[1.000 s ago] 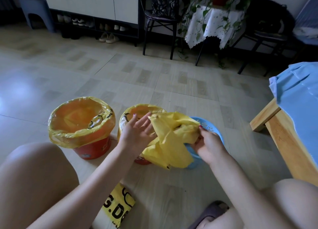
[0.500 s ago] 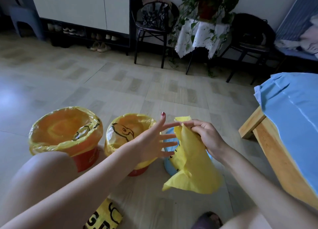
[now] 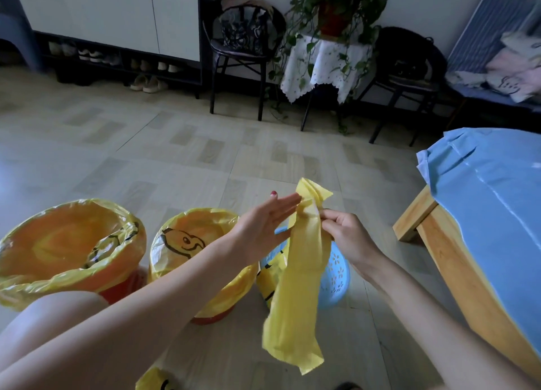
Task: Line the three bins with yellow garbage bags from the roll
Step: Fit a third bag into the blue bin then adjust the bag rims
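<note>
The yellow bag [image 3: 295, 287] hangs as a long strip, its long axis near vertical, top end up, in front of the blue bin [image 3: 336, 272]. The right hand [image 3: 348, 240] pinches it just below the top; most of it hangs beneath that grip. The left hand [image 3: 263, 225] lies flat and open, fingertips touching the bag's top.

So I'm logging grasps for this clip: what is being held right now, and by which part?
The right hand pinches a yellow garbage bag near its top end; the rest hangs down. The left hand is open, fingers flat against that top end, not gripping.
</note>
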